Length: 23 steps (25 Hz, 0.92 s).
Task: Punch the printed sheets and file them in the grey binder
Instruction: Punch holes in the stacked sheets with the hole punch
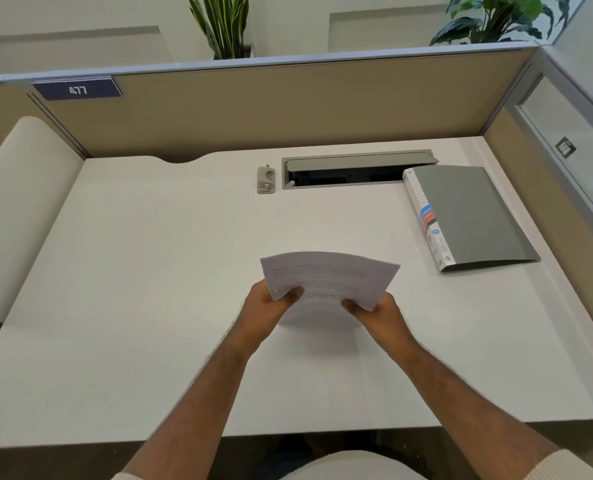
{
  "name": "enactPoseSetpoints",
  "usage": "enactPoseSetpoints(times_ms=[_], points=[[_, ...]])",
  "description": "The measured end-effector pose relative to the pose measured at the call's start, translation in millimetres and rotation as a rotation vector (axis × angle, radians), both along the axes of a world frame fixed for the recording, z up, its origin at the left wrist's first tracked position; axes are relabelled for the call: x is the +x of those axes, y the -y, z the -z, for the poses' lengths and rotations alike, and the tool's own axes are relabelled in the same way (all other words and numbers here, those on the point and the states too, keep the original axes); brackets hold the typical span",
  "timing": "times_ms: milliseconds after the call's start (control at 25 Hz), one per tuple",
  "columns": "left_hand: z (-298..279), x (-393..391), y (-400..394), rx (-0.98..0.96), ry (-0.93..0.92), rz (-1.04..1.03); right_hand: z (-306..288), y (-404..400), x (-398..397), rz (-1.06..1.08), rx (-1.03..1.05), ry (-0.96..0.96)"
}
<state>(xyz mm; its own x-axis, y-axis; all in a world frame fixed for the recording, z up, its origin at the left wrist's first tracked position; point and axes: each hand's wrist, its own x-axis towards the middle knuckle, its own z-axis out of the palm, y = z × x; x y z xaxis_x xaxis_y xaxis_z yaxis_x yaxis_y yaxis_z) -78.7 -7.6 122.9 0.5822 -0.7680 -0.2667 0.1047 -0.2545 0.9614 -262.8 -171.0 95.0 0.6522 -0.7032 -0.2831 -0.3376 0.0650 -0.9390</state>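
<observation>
A: Where are the sheets (pixel 329 277)?

B: At the centre of the desk (pixel 149 271), lifted above it. The left hand (pixel 270 304) pinches the left edge, the right hand (pixel 374 311) grasps the lower right corner. The paper bends upward.

A: And the binder (pixel 475 216)?

B: At two o'clock from the sheets, closed, flat on the desk, well apart. The punch (pixel 266 180) lies at eleven o'clock, beside the cable tray (pixel 357 168).

Text on the sheets (pixel 329 275) is too blurry to read, same with the binder (pixel 471 216) spine label. Fingers of both hands sit hidden under the paper. Plants (pixel 220 22) get cut off up top, the table (pixel 115 306) at left.
</observation>
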Motion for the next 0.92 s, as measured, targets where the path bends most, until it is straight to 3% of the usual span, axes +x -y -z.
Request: enactPoseSetpoints(times_ms=[440,920], points=[[6,10,-18,0.057,-0.01,-0.077,4,-15,14,-0.069,0.024,-0.023],[17,76,-76,0.122,-0.008,-0.211,7,-72,79,-0.145,0.074,-0.046]])
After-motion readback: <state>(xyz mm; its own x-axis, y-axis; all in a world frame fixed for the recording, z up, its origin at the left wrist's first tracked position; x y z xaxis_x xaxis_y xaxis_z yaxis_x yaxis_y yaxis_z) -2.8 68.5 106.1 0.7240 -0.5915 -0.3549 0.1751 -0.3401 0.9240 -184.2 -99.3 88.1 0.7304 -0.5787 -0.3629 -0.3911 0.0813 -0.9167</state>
